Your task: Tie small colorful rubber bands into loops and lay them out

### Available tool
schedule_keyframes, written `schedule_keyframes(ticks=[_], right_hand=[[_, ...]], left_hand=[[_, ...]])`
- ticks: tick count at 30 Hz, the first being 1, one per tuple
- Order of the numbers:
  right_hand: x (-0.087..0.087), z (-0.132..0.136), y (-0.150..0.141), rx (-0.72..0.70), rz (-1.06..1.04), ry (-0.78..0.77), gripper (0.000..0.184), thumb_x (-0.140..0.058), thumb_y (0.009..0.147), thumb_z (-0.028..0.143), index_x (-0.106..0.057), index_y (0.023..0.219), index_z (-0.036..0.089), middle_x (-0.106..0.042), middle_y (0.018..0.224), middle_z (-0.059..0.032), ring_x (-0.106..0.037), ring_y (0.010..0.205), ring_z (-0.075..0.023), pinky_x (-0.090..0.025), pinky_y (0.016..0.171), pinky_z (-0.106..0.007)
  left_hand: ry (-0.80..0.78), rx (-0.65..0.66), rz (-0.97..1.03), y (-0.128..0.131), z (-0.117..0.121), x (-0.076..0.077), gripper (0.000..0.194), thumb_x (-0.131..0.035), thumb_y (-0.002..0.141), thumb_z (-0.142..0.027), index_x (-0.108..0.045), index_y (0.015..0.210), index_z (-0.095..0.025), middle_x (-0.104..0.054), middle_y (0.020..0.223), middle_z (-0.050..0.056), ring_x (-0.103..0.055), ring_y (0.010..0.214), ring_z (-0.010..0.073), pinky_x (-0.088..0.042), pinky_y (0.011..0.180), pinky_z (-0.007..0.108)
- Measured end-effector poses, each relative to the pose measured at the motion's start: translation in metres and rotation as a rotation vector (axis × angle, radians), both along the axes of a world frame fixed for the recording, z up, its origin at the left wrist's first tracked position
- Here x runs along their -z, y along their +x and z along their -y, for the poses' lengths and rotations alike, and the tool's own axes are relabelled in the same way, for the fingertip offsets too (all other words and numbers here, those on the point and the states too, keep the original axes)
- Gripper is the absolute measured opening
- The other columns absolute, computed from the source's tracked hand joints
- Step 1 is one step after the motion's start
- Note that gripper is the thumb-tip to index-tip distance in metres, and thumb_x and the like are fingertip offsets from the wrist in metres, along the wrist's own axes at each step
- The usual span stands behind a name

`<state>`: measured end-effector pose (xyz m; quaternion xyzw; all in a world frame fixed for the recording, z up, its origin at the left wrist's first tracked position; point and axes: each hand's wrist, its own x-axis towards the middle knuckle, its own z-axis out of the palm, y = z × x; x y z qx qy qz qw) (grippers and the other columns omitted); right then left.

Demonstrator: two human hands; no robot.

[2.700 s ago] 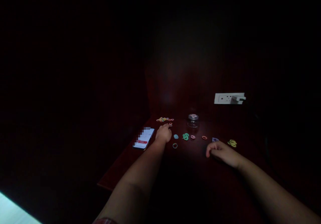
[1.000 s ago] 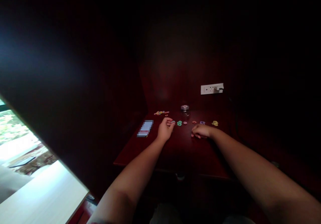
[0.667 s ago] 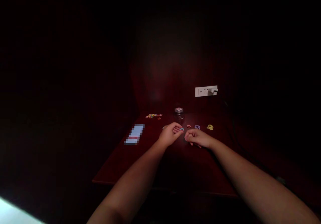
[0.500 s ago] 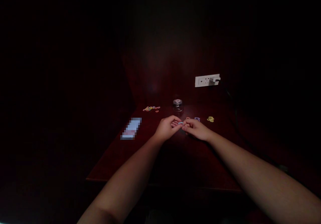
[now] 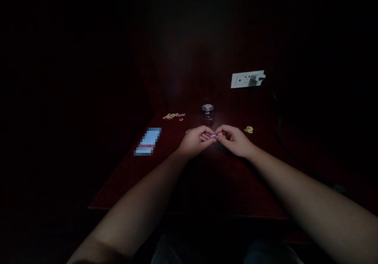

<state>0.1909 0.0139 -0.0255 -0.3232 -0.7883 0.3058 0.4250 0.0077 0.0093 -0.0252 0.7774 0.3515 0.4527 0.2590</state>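
My left hand [image 5: 193,142] pinches a small light-blue hair tie [image 5: 213,136] between thumb and fingertips. Against it, the fingertips of my right hand [image 5: 236,141] close on the other side of the same band, and both hands meet just above the dark red table [image 5: 206,185]. Several yellow hair ties [image 5: 249,129] lie together to the right of my right hand. A mixed-colour heap of hair ties [image 5: 171,116] sits at the back left, with a single orange-pink one [image 5: 181,119] beside it. Whatever lies right behind my hands is mostly hidden.
A clear lidded jar [image 5: 207,114] stands behind my hands. On the left lies a phone [image 5: 148,141] with its screen lit and blurred out. A white wall socket [image 5: 242,80] holds a plug, and its dark cable [image 5: 279,126] runs down along the right side.
My left hand moved from the back left to the middle, picking up the blue hair tie. My right hand came left to meet it. The view shifted, and the hands now cover the middle hair ties.
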Motion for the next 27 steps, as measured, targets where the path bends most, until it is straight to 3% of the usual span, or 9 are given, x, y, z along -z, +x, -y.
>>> schedule_keyframes(ticks=[8, 13, 20, 27], right_hand=[[-0.001, 0.003, 0.001, -0.004, -0.005, 0.046, 0.012, -0.057, 0.082, 0.028, -0.056, 0.077, 0.017, -0.049, 0.063, 0.0021, -0.039, 0.054, -0.01, -0.032, 0.05, -0.023], [-0.003, 0.006, -0.001, -0.008, 0.004, 0.066, 0.011, -0.054, 0.083, 0.025, -0.054, 0.076, 0.017, -0.044, 0.062, 0.0032, -0.036, 0.053, -0.0098, -0.03, 0.05, -0.023], [-0.006, 0.009, -0.001, 0.016, 0.097, 0.124, 0.007, -0.055, 0.08, 0.02, -0.055, 0.074, 0.017, -0.045, 0.059, 0.0031, -0.041, 0.056, -0.011, -0.034, 0.055, -0.024], [-0.009, 0.013, -0.004, 0.052, 0.071, 0.12, 0.005, -0.055, 0.077, 0.018, -0.054, 0.072, 0.017, -0.045, 0.058, 0.0038, -0.041, 0.054, -0.0104, -0.034, 0.054, -0.024]], left_hand=[[-0.001, 0.004, 0.06, 0.0, -0.002, 0.003, 0.028, -0.073, 0.07, -0.028, -0.063, 0.092, -0.013, -0.066, 0.087, 0.007, -0.063, 0.069, 0.0103, -0.054, 0.061, 0.021], [-0.003, 0.03, 0.068, -0.001, 0.003, -0.001, 0.026, -0.065, 0.076, -0.024, -0.062, 0.099, -0.012, -0.066, 0.094, 0.01, -0.064, 0.077, 0.0122, -0.055, 0.069, 0.023], [0.049, -0.041, -0.008, -0.001, 0.005, -0.005, 0.012, -0.06, 0.079, -0.023, -0.062, 0.085, -0.013, -0.065, 0.078, 0.003, -0.057, 0.063, 0.0079, -0.045, 0.056, 0.017], [0.043, -0.019, -0.006, -0.001, 0.003, -0.004, 0.019, -0.063, 0.078, -0.024, -0.064, 0.094, -0.014, -0.066, 0.086, 0.006, -0.06, 0.073, 0.0109, -0.048, 0.064, 0.02]])
